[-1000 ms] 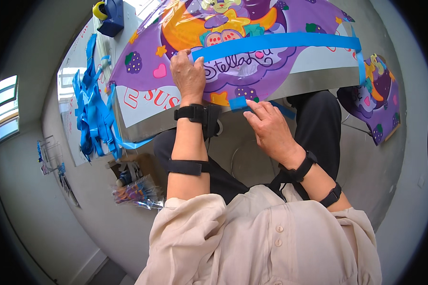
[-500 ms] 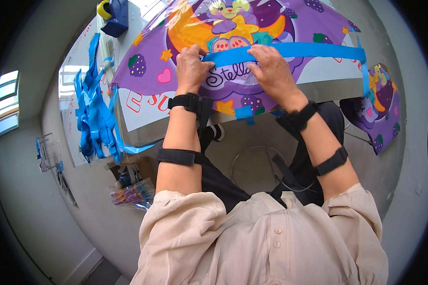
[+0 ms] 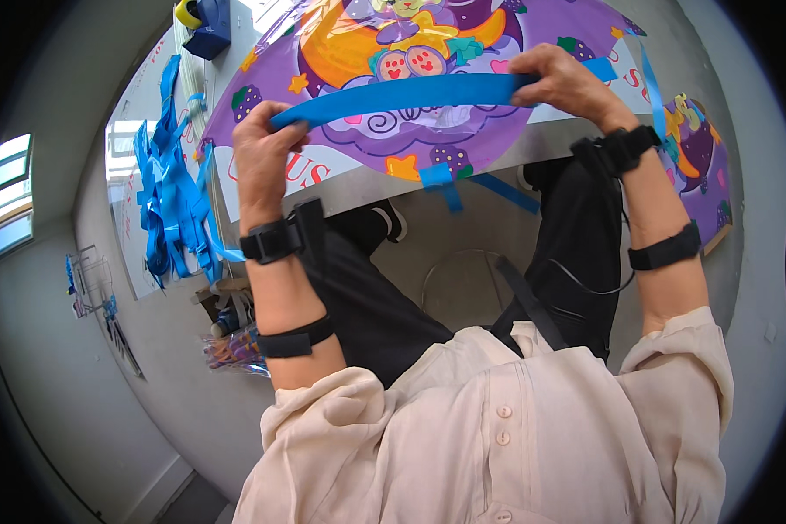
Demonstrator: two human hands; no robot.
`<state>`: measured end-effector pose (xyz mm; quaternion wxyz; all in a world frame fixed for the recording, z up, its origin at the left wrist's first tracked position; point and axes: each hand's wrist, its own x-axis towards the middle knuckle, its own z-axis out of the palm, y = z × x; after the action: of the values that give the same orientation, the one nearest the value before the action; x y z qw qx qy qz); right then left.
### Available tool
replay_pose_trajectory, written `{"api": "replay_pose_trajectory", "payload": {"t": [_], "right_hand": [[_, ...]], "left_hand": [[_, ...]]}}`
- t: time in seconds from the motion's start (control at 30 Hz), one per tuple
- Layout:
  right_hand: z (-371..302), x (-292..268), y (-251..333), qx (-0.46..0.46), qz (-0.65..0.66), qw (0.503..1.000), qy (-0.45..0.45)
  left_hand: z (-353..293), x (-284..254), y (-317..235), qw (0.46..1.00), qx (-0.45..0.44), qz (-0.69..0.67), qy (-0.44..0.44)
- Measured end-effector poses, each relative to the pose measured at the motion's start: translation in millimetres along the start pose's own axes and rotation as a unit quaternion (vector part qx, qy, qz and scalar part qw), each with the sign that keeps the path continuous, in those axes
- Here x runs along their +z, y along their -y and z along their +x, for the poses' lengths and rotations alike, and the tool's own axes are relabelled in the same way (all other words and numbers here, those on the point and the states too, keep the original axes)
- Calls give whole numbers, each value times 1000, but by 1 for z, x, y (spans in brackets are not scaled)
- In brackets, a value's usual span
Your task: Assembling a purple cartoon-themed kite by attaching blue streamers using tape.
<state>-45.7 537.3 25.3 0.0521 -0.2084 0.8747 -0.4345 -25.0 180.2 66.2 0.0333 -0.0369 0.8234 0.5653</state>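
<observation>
A wide blue ribbon is stretched between my two hands, slightly bowed, above a purple printed sheet with a cartoon animal and a yellow moon. My left hand pinches the ribbon near the sheet's left side. At the other end my right hand is closed on it, and more blue ribbon shows beyond those fingers. A narrower blue strip hangs at the sheet's right corner. At the sheet's near edge sits a short blue piece, with another blue strip dangling beside it.
A heap of blue ribbons hangs over the table's left side. Behind it stands a blue tape dispenser with a yellow roll. A second purple sheet lies lower at the right. Plastic-wrapped goods rest by the box below left.
My hands have moved apart, left to the left and right to the right. The ribbon, earlier laid across the sheet to its right corner, is now lifted and stretched between them.
</observation>
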Motion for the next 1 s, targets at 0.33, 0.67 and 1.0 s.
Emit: {"api": "replay_pose_trajectory", "payload": {"t": [0.33,0.67,1.0], "right_hand": [[-148,-72,37,216,201,954,47],[-127,27,127,147,315,925,156],[-148,58,140,231,651,719,73]], "left_hand": [[-141,-120,-6,960,-147,238,-12],[-170,71,-88,959,185,55,207],[-181,98,-55,960,-54,-243,129]]}}
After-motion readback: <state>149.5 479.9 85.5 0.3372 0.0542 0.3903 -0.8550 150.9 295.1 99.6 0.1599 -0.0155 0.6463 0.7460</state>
